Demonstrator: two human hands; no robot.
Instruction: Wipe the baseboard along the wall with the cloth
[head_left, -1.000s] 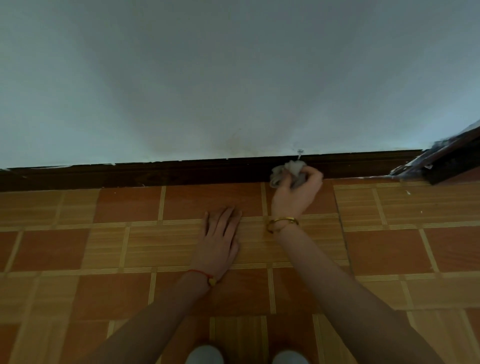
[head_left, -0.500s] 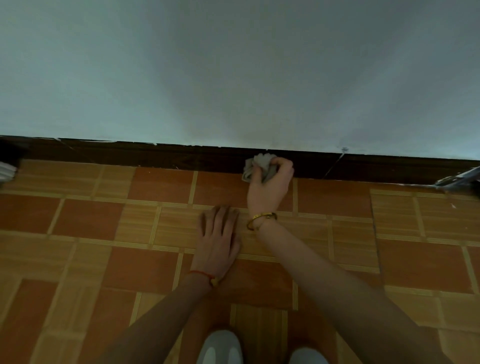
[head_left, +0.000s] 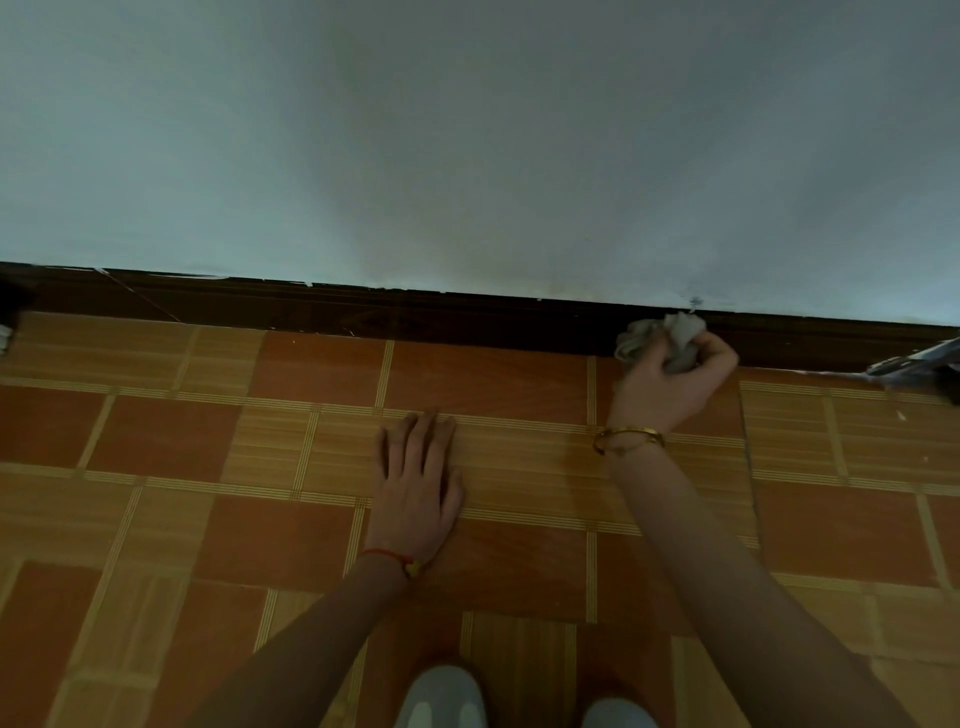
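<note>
The right hand (head_left: 670, 382) has its fingers curled tightly round a crumpled grey cloth (head_left: 660, 338), a closed grip with the bundle bulging out above the knuckles and to the left of the thumb. The cloth is pressed against the dark brown baseboard (head_left: 415, 317), at the strip's right-hand part, just under a small mark on the pale wall (head_left: 467, 145). A gold bangle (head_left: 628, 438) circles the right wrist. The left hand (head_left: 421, 483) lies flat on the floor (head_left: 156, 441) with fingers straight and close together, holding nothing, well apart from the cloth and nearer the person; a red string bracelet (head_left: 387, 557) sits at its wrist. The floor is tiled in orange-brown squares and striped tan panels. The baseboard runs the full width where wall meets floor. At the far right edge a dark, blurred object (head_left: 919, 364) rests by the baseboard. Two light shoe tips (head_left: 441, 696) show at the bottom edge
</note>
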